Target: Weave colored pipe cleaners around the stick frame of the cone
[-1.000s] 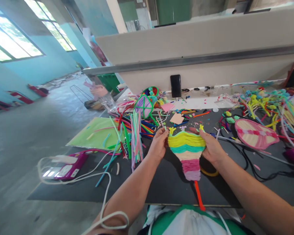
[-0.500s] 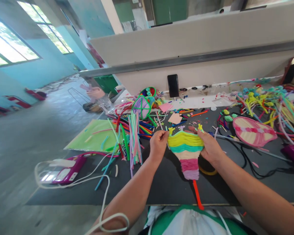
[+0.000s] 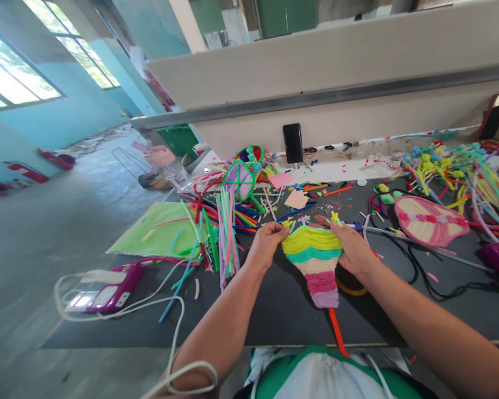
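Note:
A striped pipe-cleaner fan (image 3: 316, 263) hangs between my hands above the dark table, its yellow, teal, cream, magenta and lilac bands narrowing toward an orange-red stem (image 3: 336, 331). My left hand (image 3: 266, 244) is closed at the upper left corner, near a small yellow star (image 3: 287, 224). Fingers of my right hand (image 3: 353, 248) grip the upper right edge, beside another yellow star (image 3: 335, 216). Both sets of fingertips are partly hidden. Beneath the right hand, a yellow-brown ring, perhaps a tape roll (image 3: 353, 290), shows in part.
Bundled pipe cleaners (image 3: 228, 233) and a green sheet (image 3: 153, 227) lie to the left, near a purple device (image 3: 116, 291) with a white cord. A phone (image 3: 293, 143) leans at the back. On the right are a pink-rimmed fan (image 3: 431, 220), black cables (image 3: 424, 285) and heaped pipe cleaners (image 3: 444, 166).
My left hand has shifted slightly toward the fan's top corner, its fingers now lower. The fan has tilted a little, and the camera view has shifted slightly.

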A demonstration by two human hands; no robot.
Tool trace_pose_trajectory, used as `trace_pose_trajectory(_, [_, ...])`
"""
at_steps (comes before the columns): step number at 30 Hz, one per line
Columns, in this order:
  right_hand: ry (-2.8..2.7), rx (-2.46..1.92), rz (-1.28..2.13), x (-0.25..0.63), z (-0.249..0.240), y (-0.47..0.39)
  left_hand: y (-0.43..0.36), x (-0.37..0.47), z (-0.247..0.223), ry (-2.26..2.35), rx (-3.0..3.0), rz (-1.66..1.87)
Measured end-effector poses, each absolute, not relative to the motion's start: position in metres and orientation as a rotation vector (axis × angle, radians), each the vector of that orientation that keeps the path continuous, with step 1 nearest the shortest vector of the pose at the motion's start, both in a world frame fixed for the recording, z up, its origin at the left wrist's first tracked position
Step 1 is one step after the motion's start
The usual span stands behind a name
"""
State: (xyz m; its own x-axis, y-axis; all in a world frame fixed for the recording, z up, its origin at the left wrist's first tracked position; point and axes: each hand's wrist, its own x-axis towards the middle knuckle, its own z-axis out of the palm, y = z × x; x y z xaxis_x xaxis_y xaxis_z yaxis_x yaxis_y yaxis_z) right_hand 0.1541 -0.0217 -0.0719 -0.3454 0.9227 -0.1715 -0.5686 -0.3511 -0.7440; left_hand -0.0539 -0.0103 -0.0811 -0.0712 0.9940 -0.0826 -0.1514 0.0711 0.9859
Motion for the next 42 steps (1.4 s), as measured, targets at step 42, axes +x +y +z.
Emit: trace_pose_trajectory(42, [-0.444,-0.692,1.881,0.159,-0.075,-0.012,-0.012,-0.038,-0.077,0.621,0.498,1.068])
